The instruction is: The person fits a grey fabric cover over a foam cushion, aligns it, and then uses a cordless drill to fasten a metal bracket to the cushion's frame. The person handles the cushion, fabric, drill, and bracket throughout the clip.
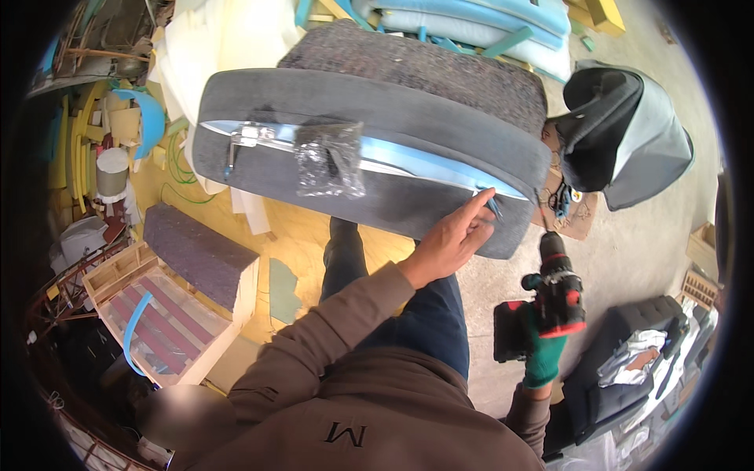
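Observation:
My bare left hand is over the right end of a long dark grey upholstered cushion piece. Its index finger stretches to a slit showing light blue lining, beside a small blue piece I cannot name. My right hand, in a green glove, grips a black and red cordless drill. The drill's bit points away from me, near the cushion's right end. A metal bracket sits at the slit's left end. A crumpled clear plastic bag lies across the slit.
A brown speckled felt-covered part adjoins the cushion's far side. At left stands a wooden frame box. A black-and-grey fabric cover lies on the floor at far right. Dark tufted upholstery is at lower right.

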A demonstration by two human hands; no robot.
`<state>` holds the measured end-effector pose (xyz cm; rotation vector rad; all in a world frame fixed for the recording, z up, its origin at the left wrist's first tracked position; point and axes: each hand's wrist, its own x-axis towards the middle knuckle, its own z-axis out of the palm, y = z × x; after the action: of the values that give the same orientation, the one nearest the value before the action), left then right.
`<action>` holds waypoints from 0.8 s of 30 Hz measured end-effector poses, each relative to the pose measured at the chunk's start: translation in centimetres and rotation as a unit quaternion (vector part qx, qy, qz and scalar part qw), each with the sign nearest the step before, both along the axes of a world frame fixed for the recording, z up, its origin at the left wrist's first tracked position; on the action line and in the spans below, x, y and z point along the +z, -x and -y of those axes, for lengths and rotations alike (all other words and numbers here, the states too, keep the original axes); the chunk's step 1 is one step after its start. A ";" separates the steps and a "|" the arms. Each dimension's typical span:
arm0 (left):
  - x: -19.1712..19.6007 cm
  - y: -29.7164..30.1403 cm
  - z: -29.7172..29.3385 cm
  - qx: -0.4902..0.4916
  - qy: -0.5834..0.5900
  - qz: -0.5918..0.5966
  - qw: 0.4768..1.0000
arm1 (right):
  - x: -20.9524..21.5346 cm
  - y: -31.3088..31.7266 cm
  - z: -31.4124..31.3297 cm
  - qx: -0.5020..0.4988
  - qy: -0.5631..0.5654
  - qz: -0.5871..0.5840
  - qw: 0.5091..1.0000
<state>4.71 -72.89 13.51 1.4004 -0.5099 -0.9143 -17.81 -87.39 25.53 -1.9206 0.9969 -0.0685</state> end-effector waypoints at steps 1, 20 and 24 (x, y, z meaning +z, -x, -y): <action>0.4 -1.2 -0.7 -0.002 -0.020 0.007 1.000 | 0.4 -0.2 -0.8 -0.014 0.015 0.003 1.000; -3.6 -20.8 -17.5 0.012 -0.222 0.524 0.822 | 4.6 -17.4 -28.3 -0.114 -0.197 -0.007 0.974; -3.4 -21.0 -17.5 0.013 -0.227 0.510 0.830 | 3.4 -18.8 -27.7 -0.003 -0.101 -0.003 0.995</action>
<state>25.69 -55.43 10.07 2.3084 -1.1070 -0.1669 0.99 -59.66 28.91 -1.7329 0.9763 0.0343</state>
